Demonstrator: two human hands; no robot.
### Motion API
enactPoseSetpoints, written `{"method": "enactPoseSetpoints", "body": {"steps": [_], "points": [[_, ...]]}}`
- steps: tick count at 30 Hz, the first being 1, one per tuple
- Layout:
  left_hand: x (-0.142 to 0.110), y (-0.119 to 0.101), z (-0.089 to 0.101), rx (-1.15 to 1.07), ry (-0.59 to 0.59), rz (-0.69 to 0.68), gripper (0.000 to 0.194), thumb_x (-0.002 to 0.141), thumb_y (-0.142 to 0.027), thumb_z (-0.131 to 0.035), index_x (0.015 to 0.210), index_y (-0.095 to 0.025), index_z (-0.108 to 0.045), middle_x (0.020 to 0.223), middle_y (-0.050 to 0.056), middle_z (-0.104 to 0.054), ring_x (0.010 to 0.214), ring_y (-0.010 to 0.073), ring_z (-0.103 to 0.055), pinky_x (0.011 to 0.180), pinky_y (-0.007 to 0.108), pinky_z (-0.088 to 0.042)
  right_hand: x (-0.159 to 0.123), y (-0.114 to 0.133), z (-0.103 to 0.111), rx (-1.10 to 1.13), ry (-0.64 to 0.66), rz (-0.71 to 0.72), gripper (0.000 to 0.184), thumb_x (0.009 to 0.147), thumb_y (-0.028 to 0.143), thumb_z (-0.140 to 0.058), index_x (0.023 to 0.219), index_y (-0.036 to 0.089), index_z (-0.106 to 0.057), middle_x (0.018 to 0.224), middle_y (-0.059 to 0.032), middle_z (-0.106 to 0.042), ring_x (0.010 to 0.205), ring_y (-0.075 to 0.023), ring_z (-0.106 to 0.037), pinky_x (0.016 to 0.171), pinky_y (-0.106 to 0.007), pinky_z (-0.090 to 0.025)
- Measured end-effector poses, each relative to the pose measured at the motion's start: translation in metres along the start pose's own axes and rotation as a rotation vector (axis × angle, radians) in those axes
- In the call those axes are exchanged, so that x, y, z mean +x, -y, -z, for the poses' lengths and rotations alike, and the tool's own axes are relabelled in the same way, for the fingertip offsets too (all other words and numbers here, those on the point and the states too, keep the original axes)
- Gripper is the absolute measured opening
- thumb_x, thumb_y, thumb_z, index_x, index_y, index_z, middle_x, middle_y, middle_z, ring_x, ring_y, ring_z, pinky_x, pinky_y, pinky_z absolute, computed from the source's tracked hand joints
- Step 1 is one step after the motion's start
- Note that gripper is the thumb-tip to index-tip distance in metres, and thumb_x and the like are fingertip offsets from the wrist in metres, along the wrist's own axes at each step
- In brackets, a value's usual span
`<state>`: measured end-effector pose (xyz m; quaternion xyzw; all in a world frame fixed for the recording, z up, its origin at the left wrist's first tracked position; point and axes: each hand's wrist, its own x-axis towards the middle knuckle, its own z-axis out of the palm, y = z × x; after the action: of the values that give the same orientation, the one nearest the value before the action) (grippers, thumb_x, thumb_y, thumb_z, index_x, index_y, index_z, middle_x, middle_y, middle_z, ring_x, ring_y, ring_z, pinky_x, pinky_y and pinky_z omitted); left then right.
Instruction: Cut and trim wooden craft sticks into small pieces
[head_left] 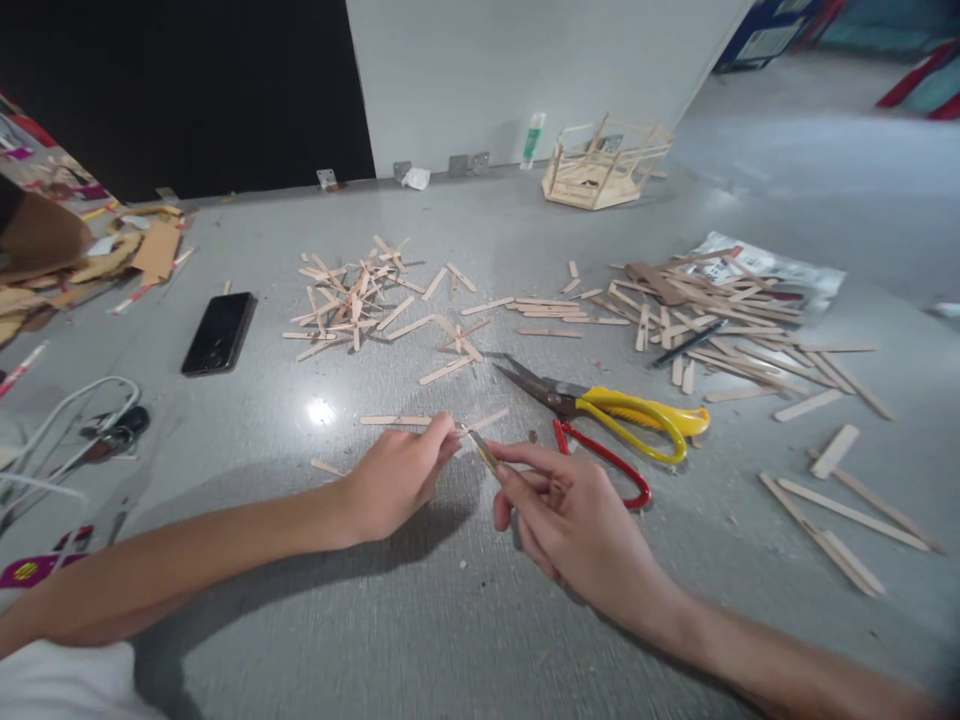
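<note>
My left hand (pixel 401 475) is closed, thumb and fingers pinching a wooden craft stick (pixel 492 418) whose pale end sticks out to the right. My right hand (pixel 570 505) grips a slim metal blade (pixel 482 449) between thumb and forefinger, its tip meeting the stick beside my left fingertips. Another craft stick (pixel 394 420) shows just behind my left hand; whether it touches the held one I cannot tell. Beyond my right hand lie scissors (pixel 559 400) with one yellow and one red handle, partly over a yellow-handled tool (pixel 694 418).
Crossed sticks (pixel 356 300) are heaped at centre left, loose sticks (pixel 735 330) at right with a dark pen (pixel 686 345). A phone (pixel 219 335) and a white cable (pixel 71 410) lie left. A stick frame (pixel 600 175) and a glue stick (pixel 532 140) stand by the back panel.
</note>
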<state>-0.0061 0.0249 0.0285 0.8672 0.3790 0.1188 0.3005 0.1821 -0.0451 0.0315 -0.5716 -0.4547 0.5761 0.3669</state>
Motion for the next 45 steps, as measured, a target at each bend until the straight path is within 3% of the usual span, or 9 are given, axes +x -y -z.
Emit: {"method": "enactPoseSetpoints", "body": {"steps": [8, 18, 22, 27, 34, 38, 41, 43, 45], "points": [[0.002, 0.006, -0.004, -0.072, 0.029, 0.01, 0.027, 0.104, -0.028, -0.028, 0.078, -0.022, -0.033, 0.054, -0.007, -0.04, 0.045, 0.0095, -0.039, 0.05, 0.025, -0.023, 0.007, 0.004, 0.005, 0.245, 0.086, -0.147, 0.044, 0.09, 0.049, -0.061, 0.119, 0.016, -0.061, 0.059, 0.0037, -0.062, 0.03, -0.0028, -0.032, 0.027, -0.015, -0.025], [0.0, 0.011, -0.011, -0.083, -0.066, 0.005, 0.028, 0.102, -0.026, -0.027, 0.077, -0.021, -0.038, 0.058, -0.006, -0.042, 0.049, 0.011, -0.038, 0.055, 0.025, -0.028, 0.014, 0.01, 0.013, 0.512, 0.173, -0.34, 0.023, 0.088, 0.04, -0.065, 0.1, 0.021, -0.062, 0.064, 0.007, -0.055, 0.035, 0.0009, -0.02, 0.027, -0.01, -0.015], [0.001, 0.012, -0.012, -0.093, -0.105, -0.018, 0.026, 0.101, -0.024, -0.029, 0.078, -0.021, -0.041, 0.06, -0.005, -0.047, 0.051, 0.0106, -0.041, 0.056, 0.024, -0.031, 0.014, 0.007, 0.007, 0.42, 0.138, -0.28, 0.033, 0.087, 0.043, -0.065, 0.11, 0.02, -0.06, 0.061, 0.0067, -0.058, 0.032, -0.0003, -0.023, 0.026, -0.011, -0.019], [-0.001, 0.011, -0.014, -0.055, -0.105, 0.016, 0.028, 0.102, -0.027, -0.03, 0.078, -0.02, -0.043, 0.057, -0.007, -0.041, 0.048, 0.01, -0.035, 0.052, 0.023, -0.027, 0.011, 0.002, -0.003, 0.208, 0.061, -0.162, 0.051, 0.086, 0.052, -0.063, 0.121, 0.015, -0.058, 0.054, 0.0059, -0.059, 0.028, -0.0041, -0.031, 0.024, -0.015, -0.025], [0.0, 0.01, -0.012, -0.004, -0.105, 0.038, 0.032, 0.103, -0.031, -0.028, 0.078, -0.02, -0.046, 0.059, -0.004, -0.047, 0.051, 0.0112, -0.041, 0.055, 0.024, -0.03, 0.013, 0.004, -0.001, 0.187, 0.065, -0.178, 0.051, 0.085, 0.053, -0.063, 0.121, 0.017, -0.058, 0.053, 0.0076, -0.057, 0.029, -0.0042, -0.031, 0.025, -0.016, -0.023], [0.006, 0.014, -0.009, -0.108, -0.124, 0.104, 0.036, 0.104, -0.032, -0.028, 0.077, -0.019, -0.047, 0.056, -0.004, -0.05, 0.051, 0.0115, -0.047, 0.058, 0.024, -0.035, 0.01, 0.017, 0.011, 0.093, 0.075, -0.224, 0.044, 0.088, 0.05, -0.059, 0.117, 0.018, -0.059, 0.053, 0.0075, -0.056, 0.028, -0.0041, -0.029, 0.027, -0.016, -0.019], [0.008, 0.015, -0.006, -0.191, -0.099, 0.108, 0.034, 0.103, -0.032, -0.03, 0.078, -0.018, -0.049, 0.053, -0.005, -0.051, 0.048, 0.0105, -0.047, 0.058, 0.024, -0.038, 0.007, 0.017, 0.018, -0.159, 0.017, -0.034, 0.036, 0.094, 0.044, -0.05, 0.118, 0.019, -0.059, 0.057, 0.0045, -0.06, 0.032, -0.007, -0.038, 0.032, -0.019, -0.028], [0.009, 0.013, -0.002, -0.233, -0.064, 0.092, 0.034, 0.102, -0.033, -0.032, 0.078, -0.018, -0.05, 0.053, -0.005, -0.051, 0.048, 0.0104, -0.047, 0.057, 0.023, -0.038, 0.007, 0.01, 0.019, -0.455, -0.085, 0.249, 0.03, 0.098, 0.034, -0.045, 0.119, 0.019, -0.06, 0.066, 0.0002, -0.065, 0.045, -0.0104, -0.052, 0.044, -0.023, -0.041], [0.011, 0.01, 0.005, -0.302, 0.015, 0.097, 0.038, 0.103, -0.037, -0.031, 0.076, -0.018, -0.05, 0.052, -0.004, -0.051, 0.048, 0.0108, -0.048, 0.056, 0.023, -0.039, 0.009, 0.0, 0.02, -0.783, -0.181, 0.521, 0.029, 0.1, 0.023, -0.04, 0.118, 0.018, -0.063, 0.076, -0.0045, -0.069, 0.061, -0.0144, -0.062, 0.057, -0.026, -0.047]]}}
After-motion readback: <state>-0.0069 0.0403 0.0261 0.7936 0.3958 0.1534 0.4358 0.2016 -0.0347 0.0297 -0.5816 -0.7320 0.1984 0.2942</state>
